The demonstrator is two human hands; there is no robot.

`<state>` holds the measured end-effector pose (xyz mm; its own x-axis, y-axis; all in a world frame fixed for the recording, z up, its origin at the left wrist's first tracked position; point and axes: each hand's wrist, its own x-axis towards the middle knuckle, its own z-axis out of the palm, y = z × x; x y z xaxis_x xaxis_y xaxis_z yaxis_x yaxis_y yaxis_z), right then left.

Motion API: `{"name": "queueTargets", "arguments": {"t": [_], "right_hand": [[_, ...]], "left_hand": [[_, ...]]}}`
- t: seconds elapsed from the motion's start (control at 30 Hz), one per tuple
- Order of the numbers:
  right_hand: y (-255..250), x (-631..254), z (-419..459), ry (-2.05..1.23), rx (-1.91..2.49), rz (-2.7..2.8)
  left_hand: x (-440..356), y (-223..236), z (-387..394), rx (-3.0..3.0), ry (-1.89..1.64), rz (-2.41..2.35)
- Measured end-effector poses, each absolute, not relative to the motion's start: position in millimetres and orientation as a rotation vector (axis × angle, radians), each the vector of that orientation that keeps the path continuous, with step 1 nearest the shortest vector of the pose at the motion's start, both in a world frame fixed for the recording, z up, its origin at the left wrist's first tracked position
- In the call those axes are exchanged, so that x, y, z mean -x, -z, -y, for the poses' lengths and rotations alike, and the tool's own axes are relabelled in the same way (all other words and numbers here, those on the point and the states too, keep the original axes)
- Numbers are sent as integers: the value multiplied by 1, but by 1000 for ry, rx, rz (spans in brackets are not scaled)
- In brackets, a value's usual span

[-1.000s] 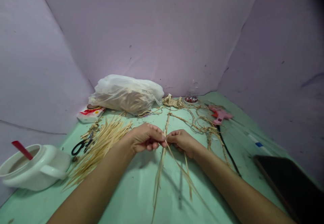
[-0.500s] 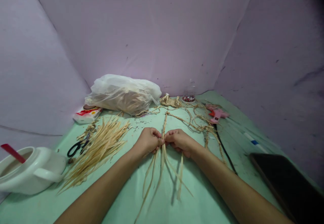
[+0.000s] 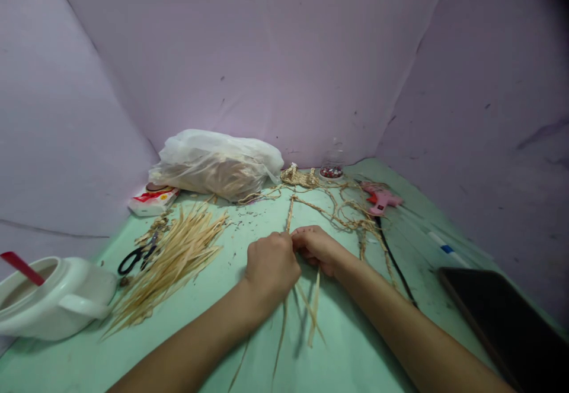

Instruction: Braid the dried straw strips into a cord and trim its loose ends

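Left hand and right hand, fingers closed on braid, clear jar holding small beads, plastic bag containing strips, white pot with red stick.

The bag is thin, crinkly, see-through plastic. Left of the bag, the white pot looks smooth and shiny. Right of the bag, the cord looks rough and dry, like straw.
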<state>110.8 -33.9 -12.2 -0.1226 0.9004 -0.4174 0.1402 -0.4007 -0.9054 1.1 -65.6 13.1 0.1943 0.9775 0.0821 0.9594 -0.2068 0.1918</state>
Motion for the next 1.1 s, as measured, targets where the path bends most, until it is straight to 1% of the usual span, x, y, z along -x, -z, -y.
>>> {"name": "queueTargets", "arguments": {"t": [0.1, 0.2, 0.37, 0.43, 0.5, 0.6, 0.67, 0.87, 1.1], "right_hand": [[13, -111, 34, -1605, 1505, 1154], [16, -110, 33, -1623, 1485, 1151], [16, -111, 33, -1664, 1454, 1132], [14, -111, 34, -1687, 1449, 1119], [12, -112, 34, -1712, 1444, 1112], [12, -113, 34, -1740, 1433, 1105], [12, -113, 33, -1749, 1428, 1100], [10, -116, 33, -1792, 1447, 1096], [14, -121, 30, -1787, 1408, 1191]], "left_hand": [[-8, -11, 78, -2400, -224, -1744], [-9, -8, 80, -2364, -264, -1636], [10, -20, 59, -2171, -321, -1564], [21, -27, 45, -1988, -477, -1614], [27, -32, 35, -1630, -562, -1683], [27, -27, 29, -1125, -483, -1468], [22, -20, 30, -971, -452, -1275], [21, -6, 28, -912, -462, -1129], [21, 0, 28, -1015, -541, -1256]]}}
